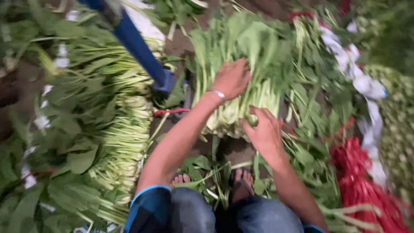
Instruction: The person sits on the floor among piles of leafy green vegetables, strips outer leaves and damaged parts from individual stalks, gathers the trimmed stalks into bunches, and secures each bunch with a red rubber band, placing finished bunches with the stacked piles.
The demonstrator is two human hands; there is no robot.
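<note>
Left hand [232, 78] flat, open on leafy greens bundle [241, 64], right hand [264, 131] gripping its pale stems

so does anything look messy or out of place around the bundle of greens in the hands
Loose leaves and stems lie strewn on the dirt ground around the person's feet, apart from the bundle that the left hand and right hand press. The picture is too blurred to judge damage.

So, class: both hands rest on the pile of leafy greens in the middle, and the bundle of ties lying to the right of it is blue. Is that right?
Not quite. The left hand and right hand do rest on the middle pile of leafy greens, but the bundle of ties to its right is red, not blue, as the head view shows.
</note>
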